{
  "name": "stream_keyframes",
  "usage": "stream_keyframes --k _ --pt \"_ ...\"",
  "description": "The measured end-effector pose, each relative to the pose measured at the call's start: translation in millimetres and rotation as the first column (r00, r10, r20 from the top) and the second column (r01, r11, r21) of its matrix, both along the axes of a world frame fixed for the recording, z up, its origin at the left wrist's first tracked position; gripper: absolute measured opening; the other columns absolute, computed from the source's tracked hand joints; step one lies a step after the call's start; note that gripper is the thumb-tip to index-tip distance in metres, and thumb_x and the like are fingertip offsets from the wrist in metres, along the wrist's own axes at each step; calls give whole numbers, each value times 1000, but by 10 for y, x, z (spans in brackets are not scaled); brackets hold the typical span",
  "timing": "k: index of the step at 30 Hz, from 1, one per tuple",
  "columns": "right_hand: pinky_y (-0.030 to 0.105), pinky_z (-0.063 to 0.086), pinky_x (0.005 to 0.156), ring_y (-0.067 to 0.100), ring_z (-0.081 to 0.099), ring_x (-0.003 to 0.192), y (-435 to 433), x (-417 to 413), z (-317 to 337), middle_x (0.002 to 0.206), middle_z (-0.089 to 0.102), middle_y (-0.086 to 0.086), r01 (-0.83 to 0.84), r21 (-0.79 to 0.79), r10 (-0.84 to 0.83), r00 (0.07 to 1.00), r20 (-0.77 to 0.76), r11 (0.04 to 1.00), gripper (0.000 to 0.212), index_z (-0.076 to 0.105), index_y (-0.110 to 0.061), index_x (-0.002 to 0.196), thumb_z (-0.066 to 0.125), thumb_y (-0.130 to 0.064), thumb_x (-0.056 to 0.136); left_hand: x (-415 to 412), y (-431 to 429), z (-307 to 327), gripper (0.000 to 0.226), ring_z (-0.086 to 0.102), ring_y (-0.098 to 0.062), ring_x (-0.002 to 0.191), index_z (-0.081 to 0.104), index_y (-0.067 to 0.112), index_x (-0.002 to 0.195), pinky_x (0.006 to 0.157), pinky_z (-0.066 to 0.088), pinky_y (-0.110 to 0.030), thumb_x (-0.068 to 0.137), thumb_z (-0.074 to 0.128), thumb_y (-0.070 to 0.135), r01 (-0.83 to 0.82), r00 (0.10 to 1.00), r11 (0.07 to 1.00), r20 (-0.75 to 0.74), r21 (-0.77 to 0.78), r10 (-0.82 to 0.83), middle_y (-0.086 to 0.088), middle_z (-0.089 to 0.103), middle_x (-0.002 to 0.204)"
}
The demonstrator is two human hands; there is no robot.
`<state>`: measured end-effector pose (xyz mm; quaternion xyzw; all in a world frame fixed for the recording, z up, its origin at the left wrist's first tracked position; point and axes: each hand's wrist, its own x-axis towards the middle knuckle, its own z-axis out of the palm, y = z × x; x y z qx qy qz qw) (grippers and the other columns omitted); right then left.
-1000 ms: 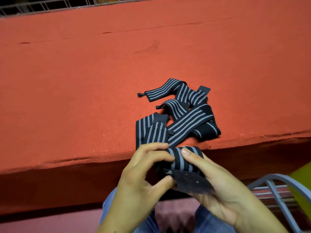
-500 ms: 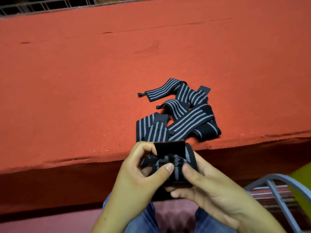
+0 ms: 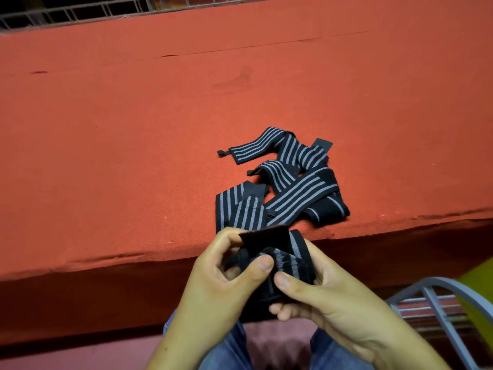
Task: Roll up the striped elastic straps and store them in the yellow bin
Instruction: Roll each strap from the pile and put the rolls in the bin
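A rolled black strap with grey stripes is held in front of the red surface's near edge. My left hand grips its left side, thumb pressed on the roll. My right hand holds the right side, thumb on the front. A plain black end flap stands up above the roll. A loose pile of striped straps lies on the red surface just beyond my hands. A sliver of the yellow bin shows at the right edge.
A grey metal frame stands low at the right, next to the yellow bin. A metal railing runs along the far edge of the red surface. My jeans-clad legs are below my hands.
The roll has been turned in my hands: the dark flap that hung below one second ago now stands up on top, and both thumbs have shifted onto the roll's front.
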<state>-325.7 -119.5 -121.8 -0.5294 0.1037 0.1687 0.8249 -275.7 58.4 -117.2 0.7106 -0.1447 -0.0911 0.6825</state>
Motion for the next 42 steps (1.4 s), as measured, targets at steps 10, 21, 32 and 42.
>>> stream_keyframes --k 10,21,32,42 --pt "35 60 77 25 70 92 -31 -28 -51 117 71 19 -18 -106 29 994 105 994 52 70 -34 125 90 -24 79 -27 -18 -2 32 70 -29 104 74 19 110 97 54 -57 84 76 37 11 1000 999 5 50 -11 -12 71 108" --pt "35 62 77 20 75 100 -15 -36 -50 117 76 11 3 -210 35 983 178 978 46 70 -40 122 87 -24 83 -43 -47 41 34 73 -16 90 75 20 101 77 57 -27 77 77 44 13 997 1000 -83 6 -12 -8 77 98" --pt "51 57 105 23 74 113 -77 -61 -59 118 74 2 39 -419 91 954 286 907 56 66 -34 123 93 -9 80 -37 -137 38 30 58 -14 74 65 18 80 67 48 -27 71 76 45 -72 982 995 -177 -70 59 -4 64 78" --pt "54 50 112 19 63 132 -178 -110 -108 138 64 -6 115 -494 106 911 398 862 63 68 -32 118 97 -9 67 -40 -135 95 45 73 -18 98 75 22 113 78 58 -32 79 80 51 81 837 996 -542 -26 -82 -8 77 113"
